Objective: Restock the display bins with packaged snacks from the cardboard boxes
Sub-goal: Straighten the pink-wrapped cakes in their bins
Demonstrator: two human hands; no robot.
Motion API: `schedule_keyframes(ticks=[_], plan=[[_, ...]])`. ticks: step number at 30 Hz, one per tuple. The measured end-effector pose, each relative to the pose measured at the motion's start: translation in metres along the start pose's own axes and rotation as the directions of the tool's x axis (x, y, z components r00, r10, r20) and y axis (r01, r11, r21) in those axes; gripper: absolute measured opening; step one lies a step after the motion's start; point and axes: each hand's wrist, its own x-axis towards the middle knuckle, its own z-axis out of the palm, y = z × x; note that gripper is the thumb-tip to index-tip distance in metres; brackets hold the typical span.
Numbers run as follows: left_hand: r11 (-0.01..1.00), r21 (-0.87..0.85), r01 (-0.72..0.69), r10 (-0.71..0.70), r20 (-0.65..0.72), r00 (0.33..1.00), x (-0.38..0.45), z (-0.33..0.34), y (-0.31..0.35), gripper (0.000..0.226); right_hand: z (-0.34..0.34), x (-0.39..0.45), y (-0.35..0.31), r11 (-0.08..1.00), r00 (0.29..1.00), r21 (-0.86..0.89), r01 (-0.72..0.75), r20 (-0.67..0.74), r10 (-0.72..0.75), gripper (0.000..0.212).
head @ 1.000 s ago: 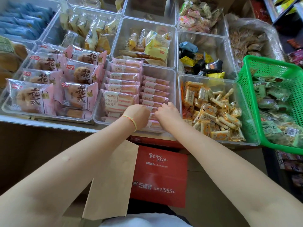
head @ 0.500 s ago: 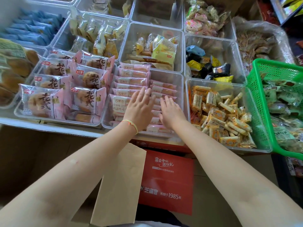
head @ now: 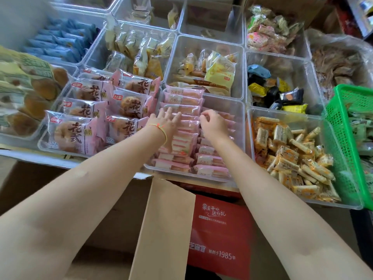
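Head view: both arms reach into a clear bin (head: 241, 110); left hand (head: 164, 123) lies flat, fingers spread, on pink snack packs (head: 181, 138); right hand (head: 212, 123) curls, fingertips pinching a pack.

Bench (head: 40, 156) carries clear bins (head: 243, 138) packed edge to edge in rows, green basket (head: 341, 138) touching the right bin. Cardboard box (head: 163, 229) sits below the front edge.

Pretty bright, soft daylight, barely any shadows. Some glare on the plastic wrappers, edges bend fisheye-style, slight blur overall.
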Motion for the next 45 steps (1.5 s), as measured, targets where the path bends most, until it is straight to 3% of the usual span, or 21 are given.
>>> schedule_keyframes(ticks=[8, 15, 18, 21, 26, 29, 32, 34, 37, 41, 45], plan=[[0.996, 0.027, -0.086, 0.090, -0.157, 0.984, 0.004, 0.029, -0.013, 0.130, 0.006, 0.023, -0.022, 0.987, 0.988, -0.048, -0.153, 0.029, 0.154, 0.018], [0.995, 0.007, -0.097, 0.096, -0.249, 0.964, 0.004, 0.042, -0.019, 0.129, 0.014, 0.019, -0.015, 0.987, 0.988, 0.073, -0.140, -0.054, 0.144, 0.009], [0.995, 0.003, -0.098, 0.096, -0.256, 0.962, 0.004, 0.042, -0.019, 0.127, 0.011, 0.020, -0.015, 0.992, 0.990, 0.049, -0.119, -0.072, 0.123, 0.002], [0.995, -0.009, -0.102, 0.096, -0.268, 0.959, 0.005, 0.043, -0.019, 0.126, 0.006, 0.011, -0.012, 0.999, 0.987, 0.018, -0.028, -0.160, 0.030, 0.010], [0.994, -0.007, -0.109, 0.102, -0.289, 0.952, 0.000, 0.043, -0.019, 0.121, 0.011, -0.005, -0.003, 0.997, 0.999, -0.071, 0.024, 0.032, -0.022, 0.012], [0.988, 0.031, -0.154, 0.155, -0.351, 0.923, -0.008, 0.039, -0.018, 0.111, 0.015, -0.007, -0.001, 0.999, 0.998, -0.016, -0.037, -0.056, 0.036, 0.011], [0.976, 0.022, -0.219, 0.203, -0.471, 0.859, -0.020, 0.033, -0.020, 0.075, 0.017, -0.019, 0.000, 0.998, 0.977, 0.029, -0.060, -0.201, 0.065, 0.011], [0.973, -0.078, -0.219, 0.152, -0.496, 0.855, -0.027, 0.030, -0.023, 0.050, 0.020, -0.032, 0.005, 0.994, 0.974, 0.063, -0.091, -0.200, 0.102, 0.007], [0.965, -0.217, -0.145, 0.023, -0.481, 0.876, -0.036, 0.032, -0.026, 0.034, 0.032, -0.049, 0.011, 0.981, 0.986, 0.112, -0.161, -0.036, 0.166, 0.010], [0.958, -0.281, -0.062, -0.078, -0.459, 0.885, -0.038, 0.034, -0.029, 0.038, 0.041, -0.055, 0.011, 0.965, 0.980, 0.194, -0.175, -0.056, 0.189, 0.009], [0.886, -0.463, -0.016, -0.193, -0.401, 0.896, -0.038, 0.034, -0.034, 0.037, 0.044, -0.057, 0.007, 0.951, 0.979, 0.269, -0.155, -0.090, 0.185, 0.014]])
